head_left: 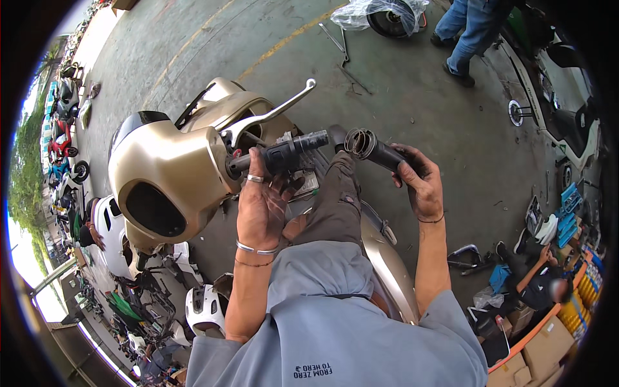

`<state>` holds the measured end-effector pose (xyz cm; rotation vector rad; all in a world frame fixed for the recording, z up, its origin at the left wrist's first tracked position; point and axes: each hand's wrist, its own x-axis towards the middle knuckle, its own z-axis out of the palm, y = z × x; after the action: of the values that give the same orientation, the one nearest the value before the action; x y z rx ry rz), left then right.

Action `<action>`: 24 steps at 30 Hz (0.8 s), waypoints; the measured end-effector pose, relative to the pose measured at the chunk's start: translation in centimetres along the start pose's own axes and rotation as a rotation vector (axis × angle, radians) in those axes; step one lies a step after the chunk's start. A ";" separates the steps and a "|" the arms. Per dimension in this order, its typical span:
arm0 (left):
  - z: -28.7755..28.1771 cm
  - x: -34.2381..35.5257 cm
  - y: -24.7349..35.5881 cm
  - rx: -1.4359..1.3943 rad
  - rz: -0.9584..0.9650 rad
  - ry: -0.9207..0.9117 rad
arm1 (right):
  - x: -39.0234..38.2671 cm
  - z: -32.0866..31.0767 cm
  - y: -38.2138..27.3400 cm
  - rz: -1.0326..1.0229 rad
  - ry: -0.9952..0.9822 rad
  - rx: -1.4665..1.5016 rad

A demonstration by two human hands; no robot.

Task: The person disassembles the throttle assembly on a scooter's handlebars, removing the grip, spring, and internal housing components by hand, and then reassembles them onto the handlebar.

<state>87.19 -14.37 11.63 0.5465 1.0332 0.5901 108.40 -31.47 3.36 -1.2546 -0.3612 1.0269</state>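
My left hand point(261, 200) is curled around the black handlebar end point(296, 148) of a gold scooter, its thumb along the near side and its fingers underneath. A silver brake lever point(277, 111) sticks out beyond the bar. In my right hand point(422, 184) is a black tubular handlebar grip point(385, 156), pinched between thumb and fingers. Thin coiled wire point(358, 143) circles the grip's end that faces the bar. A small gap separates the two black parts. The scooter's gold front cover point(171, 168) lies left of my left hand.
My leg point(332, 206) is between my hands, over the scooter body point(387, 258). Metal tools point(345, 55) lie on the floor ahead, near a plastic-wrapped wheel point(389, 18). A person in jeans point(467, 32) stands far right; another sits lower right point(541, 284). Scooter parts point(206, 306) crowd the left.
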 end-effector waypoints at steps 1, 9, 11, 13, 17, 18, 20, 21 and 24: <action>-0.1 0.1 -0.1 0.019 0.006 0.027 | 0.4 -0.1 -0.2 0.012 0.000 0.003; -1.4 -0.5 -0.8 0.098 0.126 0.096 | 2.5 -0.2 -1.8 -0.060 -0.008 -0.183; -1.4 -0.6 -0.8 0.085 0.108 0.051 | 2.7 -0.2 -2.6 -0.077 -0.001 -0.211; -1.4 -0.6 -0.8 0.090 0.115 0.051 | 3.4 0.2 -2.9 -0.154 -0.009 -0.269; -1.0 -0.3 -0.4 0.151 0.097 0.091 | 5.1 0.0 -2.9 -0.169 -0.005 -0.280; -1.1 -0.3 -0.4 0.160 0.091 0.082 | 5.4 -0.3 -3.0 -0.176 0.007 -0.276; -0.6 -0.1 -0.3 0.062 0.121 0.098 | 5.6 -0.5 -3.4 -0.198 0.039 -0.280; -0.9 -0.1 -0.1 0.103 0.125 0.101 | 5.7 -0.6 -3.2 -0.179 0.047 -0.240; 0.2 -0.1 0.0 0.199 0.148 0.060 | 5.6 -1.7 -4.2 -0.083 0.169 -0.168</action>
<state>87.35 -14.44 11.77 0.7895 1.1215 0.6401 114.45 -27.82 4.98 -1.4545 -0.3713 0.8265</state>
